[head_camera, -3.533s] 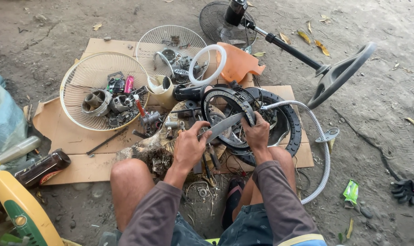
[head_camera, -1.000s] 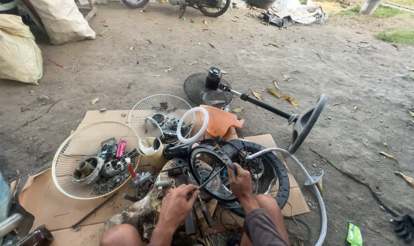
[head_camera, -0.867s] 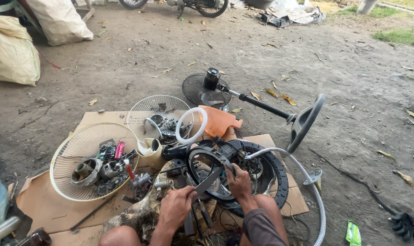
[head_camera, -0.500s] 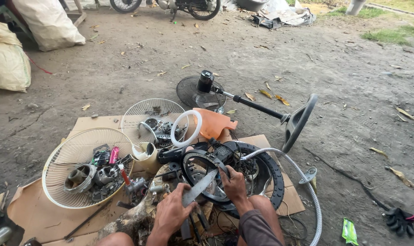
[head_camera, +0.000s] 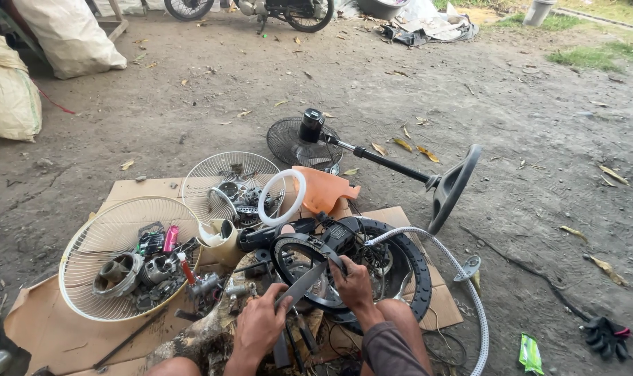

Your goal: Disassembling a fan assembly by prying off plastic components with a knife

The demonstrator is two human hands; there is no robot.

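My left hand grips a flat grey metal bar at its near end. My right hand rests on the bar's far end where it lies across a black ring-shaped fan housing. That housing sits inside a larger black round part on a sheet of cardboard. A grey ribbed hose loops around the right side. My knees frame the bottom of the view.
Two white wire fan guards hold loose motor parts. A white plastic ring and an orange piece lie behind. A black stand fan lies on the dirt. Sacks sit at left, black gloves at right.
The view has tilted up, showing more of the dirt yard. Both hands stay on the grey bar over the black housing, shifted slightly nearer my knees.
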